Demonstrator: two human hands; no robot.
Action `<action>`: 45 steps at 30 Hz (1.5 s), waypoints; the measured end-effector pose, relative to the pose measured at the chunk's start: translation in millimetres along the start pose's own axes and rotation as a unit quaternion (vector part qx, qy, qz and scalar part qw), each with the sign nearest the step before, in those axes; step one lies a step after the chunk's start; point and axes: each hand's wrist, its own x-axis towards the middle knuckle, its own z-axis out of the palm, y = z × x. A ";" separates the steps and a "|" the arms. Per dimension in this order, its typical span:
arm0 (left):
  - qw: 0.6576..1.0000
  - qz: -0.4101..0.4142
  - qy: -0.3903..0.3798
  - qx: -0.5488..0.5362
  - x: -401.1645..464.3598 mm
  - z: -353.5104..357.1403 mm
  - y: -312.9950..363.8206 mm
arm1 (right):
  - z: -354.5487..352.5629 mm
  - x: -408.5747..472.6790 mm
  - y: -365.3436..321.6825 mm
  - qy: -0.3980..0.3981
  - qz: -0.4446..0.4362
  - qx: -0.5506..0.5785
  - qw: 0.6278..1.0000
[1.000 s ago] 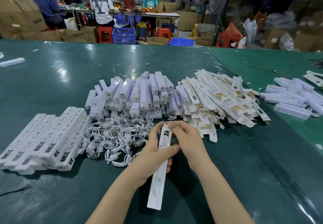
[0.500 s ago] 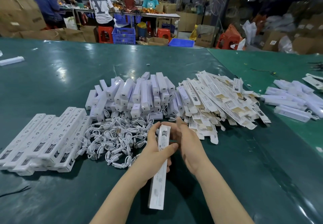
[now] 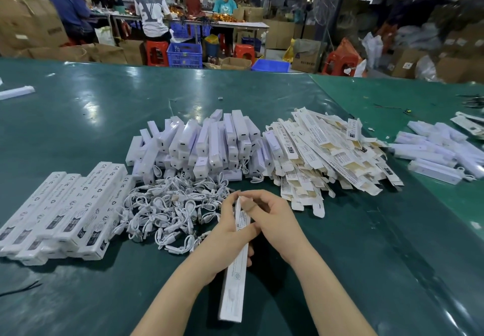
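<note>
A long narrow white carton [image 3: 235,280] lies lengthwise between my hands over the green table, its near end pointing toward me. My left hand [image 3: 227,233] grips its upper part, thumb across the printed face. My right hand [image 3: 272,220] curls over the far end, fingers pressing on the top flap, which is hidden beneath them. Just beyond lie a tangle of short white cables [image 3: 167,210], a heap of white lamp bars [image 3: 207,144] and a pile of flat unfolded cartons [image 3: 327,152].
A row of filled white cartons [image 3: 65,212] lies at the left. More white bars [image 3: 437,152] sit on the right table. One loose carton [image 3: 15,92] lies far left. People work at tables behind, among cardboard boxes, red stools and blue crates.
The carton has turned slightly in my left hand. My right hand's fingers have folded further over its far end, covering the top flap.
</note>
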 end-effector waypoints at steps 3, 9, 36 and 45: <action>1.000 -0.011 0.004 0.000 0.2 -0.4 -1.7 | 5.7 0.2 4.5 0.029 -0.019 -0.051 0.998; 0.999 -0.001 0.026 -0.035 1.0 1.0 0.3 | 2.4 5.6 0.2 0.074 0.044 0.095 0.992; 0.932 0.114 0.227 0.260 -56.3 -64.2 67.3 | 30.9 6.2 0.6 0.107 -0.016 0.057 0.993; 0.904 0.083 0.353 0.228 -60.9 -122.2 82.1 | 59.9 6.7 -7.3 0.054 -0.045 0.005 0.998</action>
